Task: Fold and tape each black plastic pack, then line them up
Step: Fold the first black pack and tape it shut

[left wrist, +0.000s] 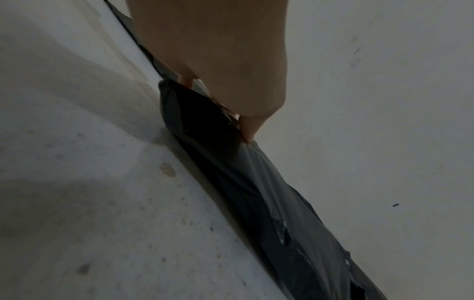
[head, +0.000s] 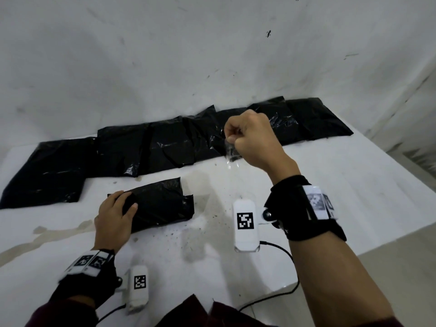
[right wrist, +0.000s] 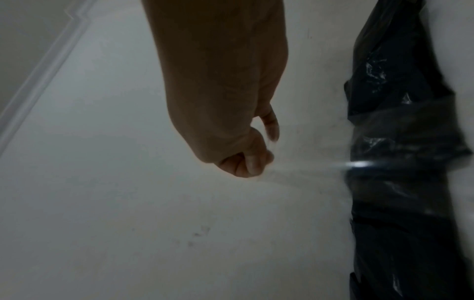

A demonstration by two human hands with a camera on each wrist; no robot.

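A folded black plastic pack (head: 162, 204) lies on the white table (head: 330, 185) in front of me. My left hand (head: 116, 211) grips its left end, fingers curled over the far edge and thumb on top. The left wrist view shows the same pack (left wrist: 256, 182) stretching away under the left hand (left wrist: 218, 60). My right hand (head: 250, 138) is raised above the table to the right of the pack and pinches a strip of clear tape (head: 232, 156) that hangs down from its fingertips. In the right wrist view the right hand (right wrist: 231, 132) is a closed fist, and the tape is only a faint blur.
Several black packs (head: 141, 149) lie in a row along the white wall (head: 165, 55) at the back, also seen as black packs (right wrist: 397, 142) in the right wrist view. The table's edge runs down the right side. Stains and dark crumbs mark the tabletop. A cable (head: 278, 296) trails near me.
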